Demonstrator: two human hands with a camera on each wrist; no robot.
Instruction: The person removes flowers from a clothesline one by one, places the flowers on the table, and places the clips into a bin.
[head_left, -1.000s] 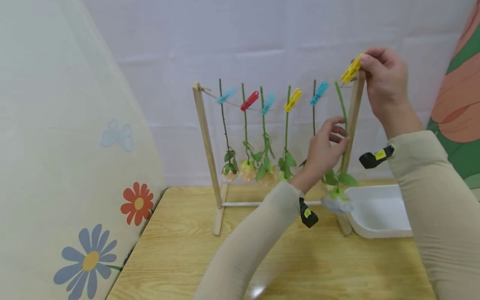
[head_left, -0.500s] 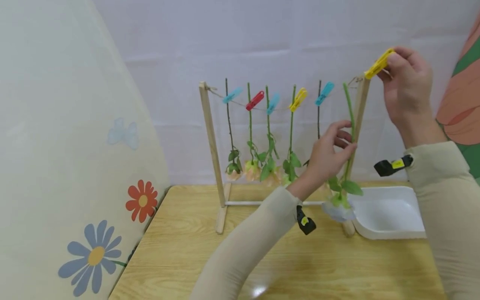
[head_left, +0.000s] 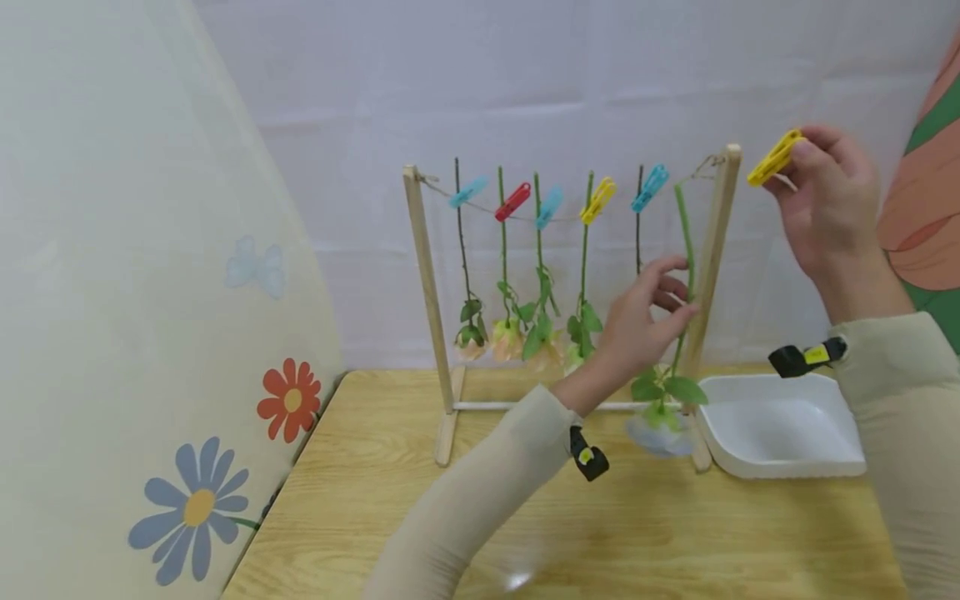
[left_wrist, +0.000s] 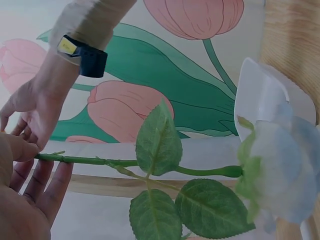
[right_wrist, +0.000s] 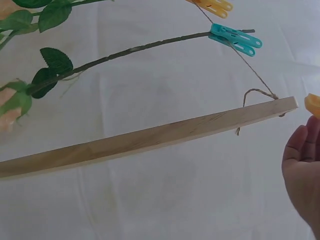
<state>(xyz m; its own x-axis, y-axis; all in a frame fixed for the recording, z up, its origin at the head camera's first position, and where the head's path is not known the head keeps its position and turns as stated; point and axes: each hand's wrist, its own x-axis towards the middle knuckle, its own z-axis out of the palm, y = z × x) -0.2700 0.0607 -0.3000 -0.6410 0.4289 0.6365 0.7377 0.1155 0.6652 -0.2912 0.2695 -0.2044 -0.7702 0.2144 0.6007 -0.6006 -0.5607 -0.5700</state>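
Blue-white flower [head_left: 660, 414] is head-down, stem [head_left: 688, 242] up, by the R post [head_left: 717, 242] of the rack; bloom [left_wrist: 282, 170] hangs low near the white tray [head_left: 787, 468]. L hand [head_left: 647, 321] has it: grip closed to a light pinch, thumb vs. fingers, partway along the stem. Stem top has no peg on it; looks right by the string [right_wrist: 255, 73], can't tell if touching. R hand [head_left: 832, 200] is up & right of the post, well apart from the stem, its grip pinched on one end of a yellow peg [head_left: 776, 157].

Risks, my guess: w/ such a light pinch, stem could roll or slide thru & the bloom swing or drop, esp. if L hand relaxes. Peg's held by one end, so an off-centre squeeze might twist it or pop it out. String's shared, so a tug nr. the R knot could shake the blue peg [head_left: 650, 188] & loosen its dark-stemmed flower [right_wrist: 56, 61]. L sleeve [head_left: 480, 483] crosses in front; a low elbow could bump the bottom bar [head_left: 483, 406].

Further L: second yellow peg [head_left: 597, 201], red peg [head_left: 512, 202], 2 pale blue pegs [head_left: 549, 207], each w/ a stem on the string, then L post [head_left: 423, 267]. All above a wood-look table [head_left: 637, 533].
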